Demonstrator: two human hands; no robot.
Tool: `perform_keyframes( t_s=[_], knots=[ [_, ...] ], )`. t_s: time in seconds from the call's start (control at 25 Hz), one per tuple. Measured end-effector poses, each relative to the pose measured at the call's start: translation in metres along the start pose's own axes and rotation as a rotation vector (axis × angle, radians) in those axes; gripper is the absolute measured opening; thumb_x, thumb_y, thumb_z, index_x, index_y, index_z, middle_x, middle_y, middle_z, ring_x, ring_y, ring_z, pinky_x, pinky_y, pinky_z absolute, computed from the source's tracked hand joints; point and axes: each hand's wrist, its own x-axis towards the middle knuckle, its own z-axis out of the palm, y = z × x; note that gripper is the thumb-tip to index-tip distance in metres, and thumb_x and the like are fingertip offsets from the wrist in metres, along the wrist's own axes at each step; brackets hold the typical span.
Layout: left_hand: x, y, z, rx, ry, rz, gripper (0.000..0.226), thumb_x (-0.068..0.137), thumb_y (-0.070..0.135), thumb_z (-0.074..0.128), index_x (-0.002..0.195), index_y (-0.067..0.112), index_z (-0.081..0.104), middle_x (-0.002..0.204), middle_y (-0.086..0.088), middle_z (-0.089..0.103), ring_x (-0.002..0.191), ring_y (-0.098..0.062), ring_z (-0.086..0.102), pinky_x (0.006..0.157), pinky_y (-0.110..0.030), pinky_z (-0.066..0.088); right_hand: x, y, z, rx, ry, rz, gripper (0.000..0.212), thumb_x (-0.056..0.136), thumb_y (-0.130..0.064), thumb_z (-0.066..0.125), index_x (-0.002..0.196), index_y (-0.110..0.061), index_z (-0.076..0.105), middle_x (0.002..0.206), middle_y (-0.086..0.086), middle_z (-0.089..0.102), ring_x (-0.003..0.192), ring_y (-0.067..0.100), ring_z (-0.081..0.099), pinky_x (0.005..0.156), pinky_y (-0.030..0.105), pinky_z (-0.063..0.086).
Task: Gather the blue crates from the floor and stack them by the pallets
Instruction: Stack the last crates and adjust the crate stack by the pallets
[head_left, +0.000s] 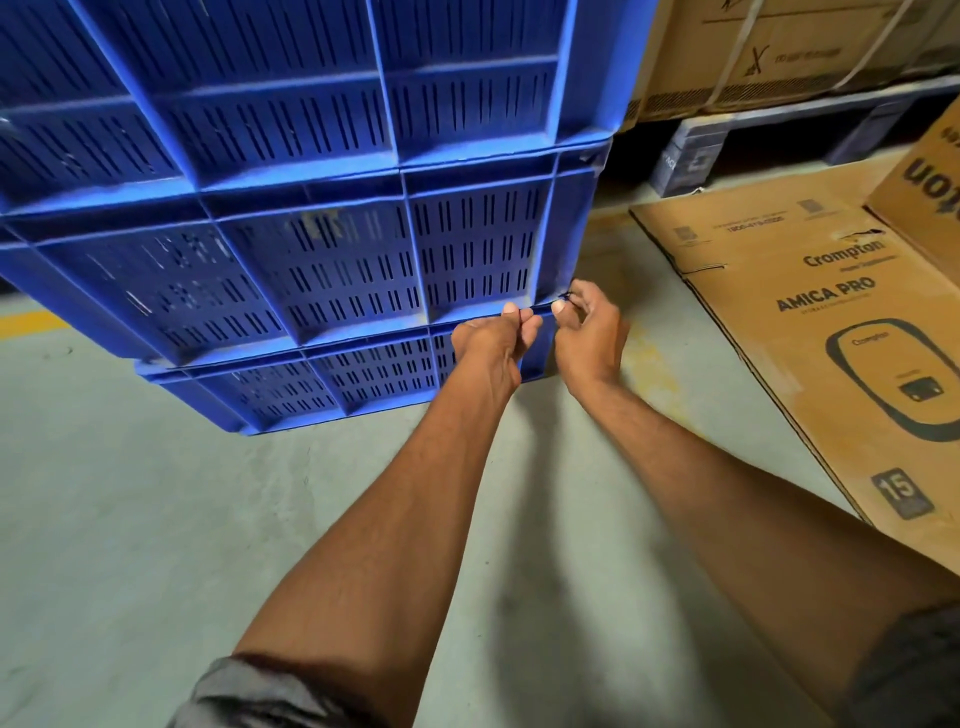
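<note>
A stack of three blue slotted crates rises from the floor in front of me: the bottom crate (322, 384), a middle crate (322, 270) and a top crate (291, 88) that runs out of the frame. My left hand (491, 338) grips the lower rim of the middle crate near its right corner, fingers curled over the edge. My right hand (589, 332) pinches the same rim at the corner itself. Both forearms reach forward from the bottom of the view.
A flattened cardboard box (810, 322) printed "Crompton AMICA PRO" lies on the floor at right. Behind it a grey pallet (727, 140) carries strapped cartons (769, 52). Another carton (930, 192) sits at the right edge. A yellow floor line (31, 322) runs at left.
</note>
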Motion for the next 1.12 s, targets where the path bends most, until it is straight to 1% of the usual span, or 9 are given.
perform_keyframes(
  t_s=[0.16, 0.28, 0.44, 0.56, 0.68, 0.8, 0.88, 1.0, 1.12],
  knots=[
    [0.002, 0.0, 0.003, 0.056, 0.002, -0.008, 0.006, 0.099, 0.0, 0.058, 0.102, -0.002, 0.052, 0.079, -0.015, 0.064, 0.063, -0.022, 0.064, 0.059, -0.027, 0.059, 0.0, 0.002, -0.001, -0.028, -0.016, -0.029, 0.008, 0.088, -0.013, 0.067, 0.095, -0.012, 0.064, 0.081, 0.008, 0.068, 0.078, 0.032, 0.062, 0.073, 0.048, 0.054],
    [0.003, 0.002, 0.003, 0.084, 0.003, 0.007, 0.017, 0.101, 0.004, 0.056, 0.085, 0.004, 0.05, 0.076, -0.011, 0.064, 0.061, -0.019, 0.063, 0.061, -0.025, 0.058, 0.001, 0.0, -0.003, -0.058, -0.016, -0.049, 0.008, 0.089, -0.013, 0.068, 0.096, -0.012, 0.064, 0.083, 0.008, 0.069, 0.081, 0.03, 0.062, 0.074, 0.047, 0.054],
    [-0.003, -0.005, -0.018, 0.115, -0.006, 0.098, 0.017, 0.101, 0.003, 0.055, 0.084, 0.003, 0.054, 0.072, -0.01, 0.063, 0.054, -0.018, 0.058, 0.057, -0.03, 0.054, -0.033, -0.015, 0.004, 0.036, 0.054, 0.046, 0.039, 0.086, -0.006, 0.067, 0.124, -0.013, 0.059, 0.11, 0.006, 0.068, 0.103, 0.024, 0.059, 0.092, 0.039, 0.049],
    [-0.01, -0.005, -0.086, 0.27, 0.315, 0.484, 0.018, 0.101, 0.021, 0.056, 0.087, 0.014, 0.063, 0.077, 0.003, 0.07, 0.062, -0.017, 0.067, 0.063, -0.034, 0.055, -0.099, -0.048, 0.039, 0.049, 0.135, 0.082, 0.037, 0.082, -0.004, 0.067, 0.117, -0.01, 0.058, 0.114, 0.008, 0.06, 0.106, 0.032, 0.056, 0.095, 0.044, 0.045],
    [-0.018, 0.025, -0.169, 0.417, 0.854, 0.737, 0.017, 0.105, 0.028, 0.042, 0.106, 0.019, 0.057, 0.101, 0.001, 0.067, 0.092, -0.026, 0.064, 0.071, -0.035, 0.04, -0.141, -0.098, 0.074, 0.111, -0.299, -0.281, 0.021, 0.087, -0.006, 0.065, 0.106, -0.015, 0.066, 0.105, -0.004, 0.064, 0.101, 0.022, 0.06, 0.09, 0.039, 0.05],
    [-0.003, 0.073, -0.233, 0.37, 1.047, 0.804, 0.028, 0.103, 0.013, 0.044, 0.129, 0.018, 0.052, 0.127, -0.007, 0.054, 0.114, -0.029, 0.055, 0.09, -0.043, 0.043, -0.152, -0.147, 0.105, 0.015, -0.507, -0.701, 0.033, 0.089, -0.005, 0.066, 0.121, -0.013, 0.067, 0.12, -0.001, 0.066, 0.112, 0.02, 0.056, 0.095, 0.034, 0.048],
    [0.009, 0.098, -0.266, 0.454, 0.917, 0.871, 0.043, 0.1, 0.006, 0.044, 0.14, 0.023, 0.048, 0.133, 0.002, 0.053, 0.119, -0.015, 0.056, 0.097, -0.035, 0.045, -0.155, -0.167, 0.128, -0.152, -0.47, -0.931, 0.045, 0.085, -0.001, 0.068, 0.128, -0.012, 0.064, 0.129, 0.001, 0.063, 0.115, 0.025, 0.055, 0.09, 0.04, 0.048],
    [0.021, 0.122, -0.3, 0.53, 0.549, 0.853, 0.042, 0.098, 0.001, 0.044, 0.13, 0.026, 0.053, 0.116, 0.022, 0.062, 0.095, 0.017, 0.06, 0.09, -0.014, 0.048, -0.149, -0.177, 0.151, -0.439, -0.435, -1.053, 0.053, 0.081, 0.001, 0.065, 0.131, -0.013, 0.06, 0.134, 0.003, 0.059, 0.117, 0.03, 0.053, 0.086, 0.042, 0.044],
    [0.029, 0.129, -0.326, 0.614, 0.364, 0.871, 0.035, 0.102, 0.005, 0.047, 0.133, 0.019, 0.052, 0.128, 0.002, 0.062, 0.102, 0.009, 0.062, 0.1, -0.034, 0.053, -0.145, -0.172, 0.154, -0.663, -0.519, -1.104, 0.062, 0.078, 0.003, 0.067, 0.136, -0.014, 0.051, 0.132, 0.002, 0.054, 0.114, 0.028, 0.05, 0.085, 0.04, 0.043]
  ],
)
